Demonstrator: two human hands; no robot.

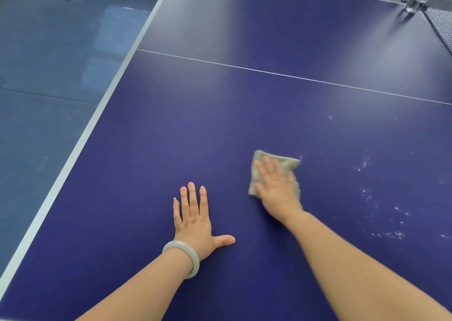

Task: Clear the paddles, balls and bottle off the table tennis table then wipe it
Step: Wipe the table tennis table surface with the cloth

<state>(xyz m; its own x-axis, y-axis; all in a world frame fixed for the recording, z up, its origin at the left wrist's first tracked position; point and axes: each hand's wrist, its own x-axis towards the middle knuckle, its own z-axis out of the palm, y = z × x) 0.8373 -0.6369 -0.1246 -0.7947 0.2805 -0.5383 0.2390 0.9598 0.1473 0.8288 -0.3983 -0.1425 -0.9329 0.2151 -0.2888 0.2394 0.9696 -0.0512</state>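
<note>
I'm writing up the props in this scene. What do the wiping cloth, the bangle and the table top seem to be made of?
Cloth: soft, fuzzy grey-beige fabric, perhaps microfibre; it folds limply under the right hand.
Bangle on the left wrist: pale, translucent and glossy, like jade or glass; which one is unclear.
Table top: hard board with a smooth, semi-matte blue coating and soft light reflections.
</note>
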